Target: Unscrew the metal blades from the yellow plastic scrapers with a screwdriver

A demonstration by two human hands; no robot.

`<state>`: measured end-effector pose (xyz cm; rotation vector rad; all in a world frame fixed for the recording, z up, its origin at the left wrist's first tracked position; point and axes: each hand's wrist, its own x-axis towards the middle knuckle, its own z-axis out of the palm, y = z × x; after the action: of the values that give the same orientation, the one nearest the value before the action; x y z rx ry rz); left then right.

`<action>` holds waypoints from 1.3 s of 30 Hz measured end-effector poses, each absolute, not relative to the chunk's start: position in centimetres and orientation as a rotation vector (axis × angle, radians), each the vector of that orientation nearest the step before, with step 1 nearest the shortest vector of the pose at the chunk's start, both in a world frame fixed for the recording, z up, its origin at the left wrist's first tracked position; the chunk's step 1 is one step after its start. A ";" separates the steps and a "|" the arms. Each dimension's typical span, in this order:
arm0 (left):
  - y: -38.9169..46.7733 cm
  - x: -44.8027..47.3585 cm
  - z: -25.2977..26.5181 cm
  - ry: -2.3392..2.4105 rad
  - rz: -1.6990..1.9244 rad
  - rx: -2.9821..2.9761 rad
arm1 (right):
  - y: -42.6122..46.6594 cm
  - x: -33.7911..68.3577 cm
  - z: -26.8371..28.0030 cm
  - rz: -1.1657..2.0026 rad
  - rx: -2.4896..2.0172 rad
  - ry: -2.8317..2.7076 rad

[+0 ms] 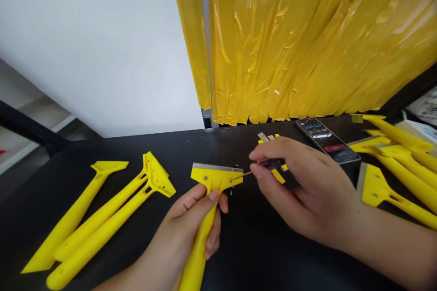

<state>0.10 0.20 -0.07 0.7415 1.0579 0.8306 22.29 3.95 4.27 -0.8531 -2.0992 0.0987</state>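
My left hand [191,223] is wrapped round the handle of a yellow scraper [215,177], thumb on its neck. A metal blade runs along the scraper's top edge, and a screw sits at each side of the head. Between thumb and fingers, my right hand [303,186] pinches a dark-handled screwdriver [273,163]. Its thin shaft reaches left, with the tip at the scraper's right screw [231,180]. A few tiny screws [231,193] lie on the black table just right of the head.
Several yellow scraper handles [112,209] lie at the left of the black table [252,250]. More scrapers [403,154] are piled at the right, beside a phone [327,141]. Small yellow pieces [278,176] lie behind my right hand. Yellow plastic sheeting [290,45] hangs behind.
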 end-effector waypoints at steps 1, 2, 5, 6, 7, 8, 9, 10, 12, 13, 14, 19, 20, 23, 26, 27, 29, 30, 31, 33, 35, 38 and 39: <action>0.2 0.1 -0.1 1.058 0.834 0.730 | 4.0 22.4 4.4 -0.014 -0.921 -2.121; 0.1 0.1 0.0 1.060 0.841 0.722 | 4.1 22.5 4.6 -0.127 -1.001 -2.140; -0.1 0.1 0.1 1.071 0.865 0.703 | 4.2 22.5 5.1 -0.292 -1.170 -2.182; -0.1 0.1 0.2 1.074 0.869 0.699 | 4.3 22.5 5.3 -0.249 -1.164 -2.212; -0.1 0.2 0.2 1.078 0.867 0.695 | 4.3 22.4 5.5 -0.171 -1.118 -2.250; 0.0 0.2 0.2 1.080 0.864 0.693 | 4.3 22.3 5.6 -0.084 -1.041 -2.292; 0.0 0.2 0.2 1.083 0.861 0.691 | 4.2 22.2 5.7 -0.003 -0.960 -2.333; 0.1 0.2 0.2 1.082 0.859 0.692 | 4.2 22.2 5.8 0.057 -0.899 -2.363; 0.2 0.1 0.1 1.078 0.846 0.700 | 4.0 22.3 5.9 0.119 -0.853 -2.366; 0.3 0.1 0.1 1.077 0.842 0.702 | 4.0 22.4 5.9 0.140 -0.849 -2.348; 0.3 0.1 0.1 1.081 0.840 0.706 | 4.0 22.5 5.8 0.164 -0.846 -2.335; 0.4 0.1 0.1 1.091 0.850 0.695 | 4.0 22.6 5.6 0.188 -0.864 -2.294; 0.4 0.1 0.1 1.085 0.845 0.690 | 4.0 22.6 5.5 0.188 -0.892 -2.277; 0.4 0.0 0.1 1.068 0.846 0.680 | 4.0 22.6 5.5 0.202 -0.918 -2.263; 0.2 0.0 0.2 1.079 0.866 0.669 | 3.9 22.6 5.5 0.193 -0.927 -2.249; 0.2 0.0 0.2 1.085 0.869 0.666 | 3.9 22.6 5.6 0.201 -0.927 -2.246; 0.1 0.1 0.3 1.093 0.877 0.662 | 3.8 22.6 5.6 0.222 -0.917 -2.257; 0.0 0.1 0.3 1.094 0.882 0.661 | 3.8 22.6 5.6 0.225 -0.926 -2.265; 0.0 0.1 0.3 1.094 0.881 0.662 | 3.7 22.6 5.6 0.224 -0.958 -2.273; 0.0 0.1 0.3 1.089 0.870 0.666 | 3.6 22.6 5.6 0.230 -1.031 -2.284; 0.0 0.1 0.3 1.085 0.860 0.668 | 3.6 22.5 5.6 0.250 -1.042 -2.286; 0.0 0.2 0.2 1.080 0.862 0.673 | 3.5 22.5 5.7 0.280 -1.024 -2.279; 0.0 0.2 0.1 1.079 0.857 0.678 | 3.4 22.5 5.8 0.292 -1.028 -2.281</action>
<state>0.21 0.04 0.12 0.6776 1.0795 0.8574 22.48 3.43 5.80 -1.0284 -2.2806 0.2917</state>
